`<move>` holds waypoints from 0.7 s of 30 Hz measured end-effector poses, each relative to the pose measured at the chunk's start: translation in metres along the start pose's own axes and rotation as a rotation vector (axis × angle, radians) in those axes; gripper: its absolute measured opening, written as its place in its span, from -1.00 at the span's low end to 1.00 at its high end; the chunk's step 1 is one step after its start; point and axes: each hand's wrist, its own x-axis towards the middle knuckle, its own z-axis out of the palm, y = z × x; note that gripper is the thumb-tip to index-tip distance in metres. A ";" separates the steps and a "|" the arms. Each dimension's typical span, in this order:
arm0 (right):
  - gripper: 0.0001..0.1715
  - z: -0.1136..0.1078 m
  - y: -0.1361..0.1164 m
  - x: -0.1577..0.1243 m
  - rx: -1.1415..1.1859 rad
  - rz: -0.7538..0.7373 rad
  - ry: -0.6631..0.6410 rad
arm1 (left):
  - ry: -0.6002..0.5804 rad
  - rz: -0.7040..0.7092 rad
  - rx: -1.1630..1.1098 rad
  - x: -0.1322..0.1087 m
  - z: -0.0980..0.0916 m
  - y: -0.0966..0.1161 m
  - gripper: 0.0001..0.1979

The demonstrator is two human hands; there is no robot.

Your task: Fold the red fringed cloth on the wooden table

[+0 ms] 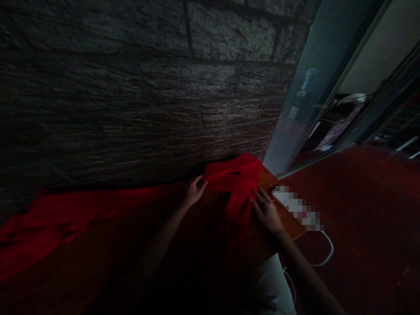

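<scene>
White trouser leg (275,286) nearest, below tabletop (266,176). Left hand (197,190) at left edge of folded red fringed scarf (241,181); cannot tell whether grip pinches. Right hand (267,211): grip wide, fingers against scarf's right edge. Scarf on tabletop's right, near stone-block wall (157,100).

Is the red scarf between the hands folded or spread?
Folded: the red scarf turns a sharp corner, with a dark gap between its strips.

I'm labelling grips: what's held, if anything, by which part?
Fringed red cloth: left hand at its left edge, right hand at its right; gripping can't be told.
</scene>
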 end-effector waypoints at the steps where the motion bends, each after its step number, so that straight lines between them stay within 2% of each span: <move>1: -0.33 0.000 0.000 0.000 -0.001 0.001 0.002 | 0.006 -0.007 -0.005 0.000 -0.001 0.000 -0.52; 4: -0.34 -0.001 0.000 -0.001 -0.004 0.003 0.013 | -0.011 0.005 -0.016 -0.002 -0.006 0.001 -0.52; 9: -0.35 -0.003 0.000 -0.003 0.000 -0.026 0.063 | -0.144 0.101 -0.060 0.000 -0.016 0.003 -0.47; 12: -0.36 -0.003 0.000 -0.004 0.011 -0.033 0.067 | -0.114 0.093 -0.036 0.003 -0.014 0.008 -0.48; 15: -0.36 -0.002 0.001 -0.003 0.014 -0.026 0.051 | -0.050 0.073 -0.003 0.009 -0.009 0.016 -0.65; 18: -0.35 -0.002 0.002 -0.003 0.026 -0.024 0.038 | -0.035 0.053 -0.015 0.013 -0.007 0.028 -0.87; 21: -0.35 -0.001 0.005 -0.003 0.021 -0.031 0.038 | -0.017 0.017 -0.050 0.016 -0.008 0.041 -0.90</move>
